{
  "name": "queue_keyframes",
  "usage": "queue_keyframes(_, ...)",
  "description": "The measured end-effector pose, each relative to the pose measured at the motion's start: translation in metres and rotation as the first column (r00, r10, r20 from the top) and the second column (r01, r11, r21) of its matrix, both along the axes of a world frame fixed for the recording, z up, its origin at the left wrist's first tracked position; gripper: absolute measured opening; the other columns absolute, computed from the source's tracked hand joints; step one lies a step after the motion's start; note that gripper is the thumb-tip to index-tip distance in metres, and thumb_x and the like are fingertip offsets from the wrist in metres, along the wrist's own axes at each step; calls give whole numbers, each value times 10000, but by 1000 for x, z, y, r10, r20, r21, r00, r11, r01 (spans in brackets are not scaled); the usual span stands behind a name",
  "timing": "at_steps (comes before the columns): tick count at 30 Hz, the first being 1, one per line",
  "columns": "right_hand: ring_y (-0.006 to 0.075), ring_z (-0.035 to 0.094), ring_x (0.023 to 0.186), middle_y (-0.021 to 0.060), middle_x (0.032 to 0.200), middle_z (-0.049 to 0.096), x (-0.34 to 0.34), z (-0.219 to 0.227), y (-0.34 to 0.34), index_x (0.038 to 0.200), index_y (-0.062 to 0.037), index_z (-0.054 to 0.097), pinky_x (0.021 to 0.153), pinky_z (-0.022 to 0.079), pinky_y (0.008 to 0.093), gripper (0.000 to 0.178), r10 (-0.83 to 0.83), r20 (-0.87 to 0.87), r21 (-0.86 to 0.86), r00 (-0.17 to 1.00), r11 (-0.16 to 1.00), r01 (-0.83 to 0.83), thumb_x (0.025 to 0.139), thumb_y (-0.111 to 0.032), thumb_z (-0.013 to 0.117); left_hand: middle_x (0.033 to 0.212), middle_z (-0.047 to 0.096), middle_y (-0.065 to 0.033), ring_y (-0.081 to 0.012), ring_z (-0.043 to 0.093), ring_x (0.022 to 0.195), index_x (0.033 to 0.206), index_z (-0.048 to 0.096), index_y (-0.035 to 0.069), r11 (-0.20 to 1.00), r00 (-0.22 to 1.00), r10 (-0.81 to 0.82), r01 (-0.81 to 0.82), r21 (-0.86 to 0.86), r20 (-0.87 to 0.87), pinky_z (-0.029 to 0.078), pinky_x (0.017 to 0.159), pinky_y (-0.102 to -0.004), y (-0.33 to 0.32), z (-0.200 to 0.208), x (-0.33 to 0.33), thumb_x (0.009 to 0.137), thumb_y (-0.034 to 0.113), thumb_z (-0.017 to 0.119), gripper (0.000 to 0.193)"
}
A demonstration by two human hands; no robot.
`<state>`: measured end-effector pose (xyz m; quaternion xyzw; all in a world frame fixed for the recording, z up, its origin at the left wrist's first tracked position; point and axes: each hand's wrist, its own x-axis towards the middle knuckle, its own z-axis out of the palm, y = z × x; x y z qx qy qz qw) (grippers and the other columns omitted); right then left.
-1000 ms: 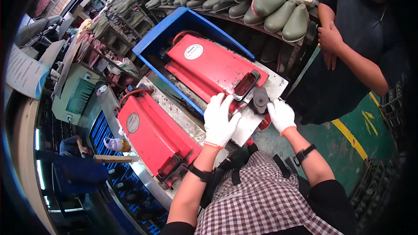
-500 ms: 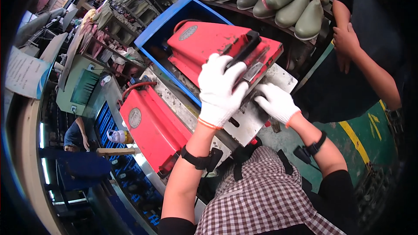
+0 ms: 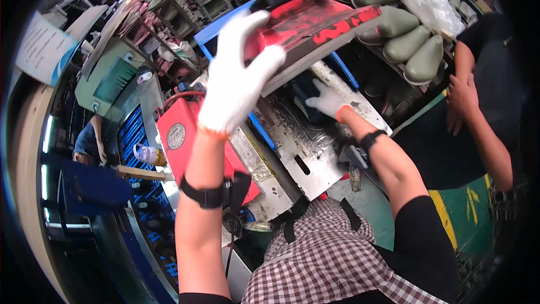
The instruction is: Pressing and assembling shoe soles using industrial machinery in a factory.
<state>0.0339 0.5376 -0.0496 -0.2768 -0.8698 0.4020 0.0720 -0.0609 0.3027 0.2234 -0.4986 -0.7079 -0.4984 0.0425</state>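
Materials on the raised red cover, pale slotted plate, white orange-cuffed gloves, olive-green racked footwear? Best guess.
Raised red box-shaped cover: likely painted metal, worn; dark patches break the red.
Pale slotted plate: likely bare metal, dull; greyish, with dark smears.
White orange-cuffed gloves: apparently knit fabric, matte; no shine, elastic-looking cuffs.
Olive-green footwear: rubber or plastic, can't tell which; smooth, with soft highlights.

Footwear workshop: olive boots [image 3: 424, 61] massed in rows, red machine lid [image 3: 315, 25], green floor [image 3: 469, 236] with yellow markings [image 3: 441, 214].
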Motion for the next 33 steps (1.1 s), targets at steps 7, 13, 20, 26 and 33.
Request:
queue_keyframes(7, 248, 628, 1284, 121, 1429, 615, 79, 94, -103, 1614, -118, 351, 1065, 532, 460, 788, 53, -165, -962, 985, 211, -172, 975, -442, 679, 1620, 387, -216, -336, 456, 1463, 1681, 116, 57, 965, 503, 31, -242, 106, 864, 374, 1198, -441, -160, -143, 85, 948, 399, 756, 1032)
queue_keyframes(13, 262, 440, 1482, 177, 1633, 406, 65, 110, -277, 1663, 1, 186, 1233, 342, 383, 888, 517, -374, -856, 770, 127, -501, 967, -283, 658, 1566, 481, -148, -299, 528, 1396, 1608, 294, 19, 845, 262, -88, -492, 211, 961, 432, 1169, -419, -257, -187, 172, 933, 353, 724, 867)
queue_keyframes(20, 389, 581, 1267, 208, 1317, 630, 42, 105, -401, 1455, -36, 559, 1084, 459, 457, 602, 938, -164, 30, 307, 316, -948, 952, -340, 690, 1378, 643, -170, -335, 639, 1264, 1457, 530, 29, 189, 70, -349, -971, 144, 934, 501, 1122, -488, -424, -206, 236, 911, 223, 580, 582)
queue_keyframes(26, 393, 588, 1188, 146, 1193, 645, 75, 33, -409, 1217, -76, 671, 1065, 455, 498, 420, 824, -232, 310, 517, 566, -764, 800, -51, 722, 1067, 719, -40, -237, 709, 993, 1163, 686, 95, -114, -114, -31, -987, -117, 993, 591, 931, -386, -584, -321, 227, 880, 153, 694, 289)
queue_keyframes(33, 396, 594, 1186, 127, 1217, 629, 84, 8, -426, 1184, -109, 687, 1021, 494, 495, 481, 809, -19, 510, 588, 513, -690, 718, -17, 767, 779, 550, 32, -114, 538, 667, 907, 649, 188, -279, -479, 174, -862, -424, 860, 435, 590, -290, -733, -408, 166, 825, 268, 784, 177)
